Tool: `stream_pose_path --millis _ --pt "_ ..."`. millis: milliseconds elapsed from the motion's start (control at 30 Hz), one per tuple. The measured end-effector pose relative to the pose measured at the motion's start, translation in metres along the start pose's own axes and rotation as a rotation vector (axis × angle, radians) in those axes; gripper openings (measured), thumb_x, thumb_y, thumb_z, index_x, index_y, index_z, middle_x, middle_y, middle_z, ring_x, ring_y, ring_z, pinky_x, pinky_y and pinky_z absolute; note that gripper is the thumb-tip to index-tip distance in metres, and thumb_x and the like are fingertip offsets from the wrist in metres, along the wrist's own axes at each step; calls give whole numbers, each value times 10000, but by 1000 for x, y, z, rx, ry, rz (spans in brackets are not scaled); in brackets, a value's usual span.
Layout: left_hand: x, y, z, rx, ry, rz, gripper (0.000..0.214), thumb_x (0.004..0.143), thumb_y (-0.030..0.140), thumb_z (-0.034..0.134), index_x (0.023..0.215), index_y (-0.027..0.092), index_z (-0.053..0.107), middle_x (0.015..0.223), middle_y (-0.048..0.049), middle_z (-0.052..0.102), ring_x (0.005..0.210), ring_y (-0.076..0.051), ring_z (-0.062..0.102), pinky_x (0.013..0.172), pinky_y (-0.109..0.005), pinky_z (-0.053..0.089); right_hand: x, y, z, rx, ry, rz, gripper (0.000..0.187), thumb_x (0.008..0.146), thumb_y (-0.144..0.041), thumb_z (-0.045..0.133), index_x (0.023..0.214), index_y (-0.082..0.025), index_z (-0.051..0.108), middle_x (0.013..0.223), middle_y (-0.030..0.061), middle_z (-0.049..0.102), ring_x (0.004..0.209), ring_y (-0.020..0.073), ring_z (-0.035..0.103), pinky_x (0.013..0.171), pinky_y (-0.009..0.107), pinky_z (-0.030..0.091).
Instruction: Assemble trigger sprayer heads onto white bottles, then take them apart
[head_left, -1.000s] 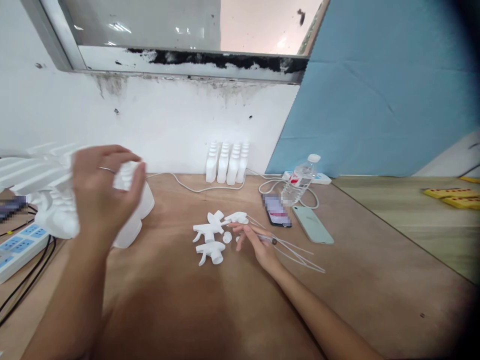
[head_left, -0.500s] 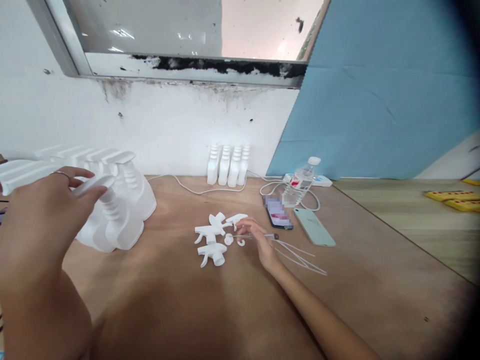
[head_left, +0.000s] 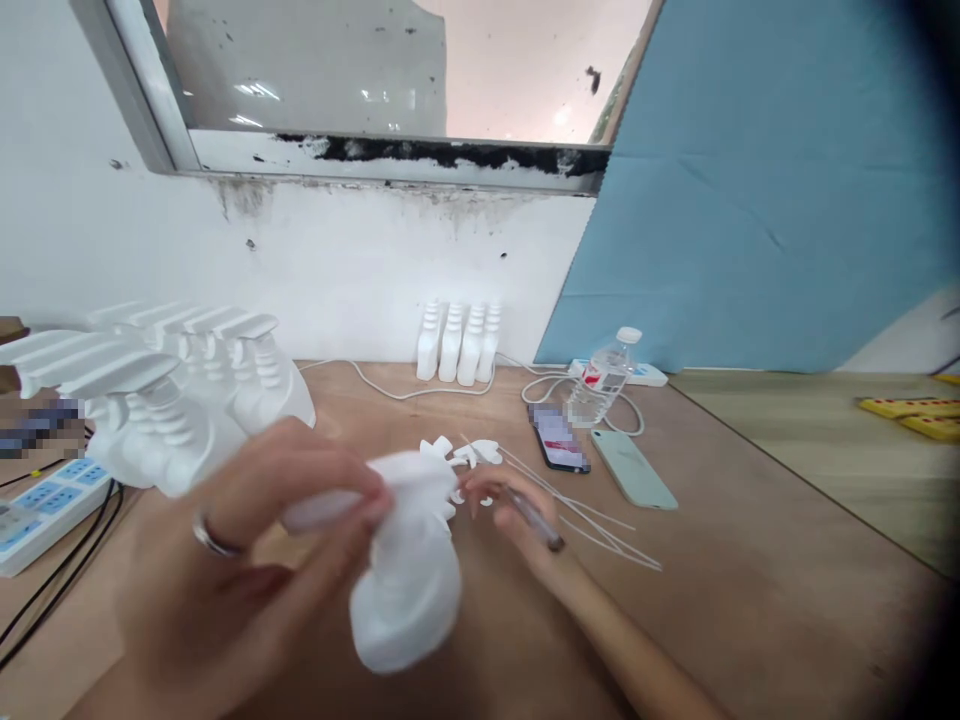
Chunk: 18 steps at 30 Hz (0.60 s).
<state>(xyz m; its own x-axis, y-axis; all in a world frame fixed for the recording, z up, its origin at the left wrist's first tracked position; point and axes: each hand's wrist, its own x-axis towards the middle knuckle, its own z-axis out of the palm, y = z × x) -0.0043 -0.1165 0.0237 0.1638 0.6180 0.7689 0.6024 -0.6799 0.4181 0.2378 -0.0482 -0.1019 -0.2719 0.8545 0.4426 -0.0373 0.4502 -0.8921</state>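
My left hand (head_left: pixel 247 560), with a ring on one finger, is closed on the flat top of a white spray bottle (head_left: pixel 409 600). The bottle hangs tilted above the table and is blurred by motion. Between the fingers of my right hand (head_left: pixel 517 510) lies a screwdriver (head_left: pixel 534 518) with a clear handle; its tip is hidden behind the bottle. Several white trigger spray heads (head_left: pixel 484 453) lie by the right fingertips, partly covered by the bottle. A small white hooked piece (head_left: pixel 487 501) rests beneath that hand.
Similar white bottles (head_left: pixel 270 385) stand in rows at left, beside a power strip (head_left: pixel 56 510) with black cables. Smaller white bottles (head_left: pixel 471 345) line the wall. Thin white tubes (head_left: pixel 611 540), two phones (head_left: pixel 634 468) and a clear water bottle (head_left: pixel 600 385) are at right.
My left hand has lifted the bottle from the front of the rows and carried it right, towards my right hand. The screwdriver handle has turned to slant downward, and the tubes are more exposed.
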Motion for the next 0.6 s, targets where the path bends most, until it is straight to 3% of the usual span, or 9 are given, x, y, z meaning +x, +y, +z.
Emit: stream_pose_path --millis 100,233,333,467,533,600 --pt "-5 7 14 -144 -152 103 204 834 146 616 974 292 588 787 10 654 697 -150 616 591 -288 514 -8 -30 12 22 -82 -52 686 616 -739 677 1076 -230 703 976 75 699 859 244 636 792 351 527" --pt "-8 6 36 -237 -178 101 269 846 147 621 1069 273 539 894 4 655 766 -134 626 679 -255 509 -17 -50 13 -24 -149 45 409 643 -528 799 896 -212 742 808 38 699 743 212 648 687 316 556" --pt "-8 -5 50 -316 -288 -98 428 855 339 634 1244 307 459 1028 -26 647 838 -180 623 688 -289 498 -13 -44 7 76 135 133 337 618 -484 811 786 -209 713 662 25 680 562 189 620 509 295 539" --pt "-3 -26 64 -319 -654 -337 615 775 515 675 1311 324 442 1035 -40 652 824 -237 624 646 -323 453 8 -30 -4 279 666 195 330 730 -521 697 789 -199 652 678 32 703 512 173 627 470 290 548" --pt "-3 -33 72 -232 -780 -402 686 681 588 723 1274 324 497 905 -43 668 770 -270 623 575 -326 401 19 -24 -9 350 787 186 339 753 -525 673 804 -192 636 671 21 694 515 155 627 494 277 560" --pt "-4 -35 78 -187 -834 -443 785 596 649 747 1269 316 518 806 -44 661 714 -285 620 524 -325 357 25 -18 -15 396 803 180 362 730 -535 696 813 -189 634 645 4 678 490 137 612 462 248 541"
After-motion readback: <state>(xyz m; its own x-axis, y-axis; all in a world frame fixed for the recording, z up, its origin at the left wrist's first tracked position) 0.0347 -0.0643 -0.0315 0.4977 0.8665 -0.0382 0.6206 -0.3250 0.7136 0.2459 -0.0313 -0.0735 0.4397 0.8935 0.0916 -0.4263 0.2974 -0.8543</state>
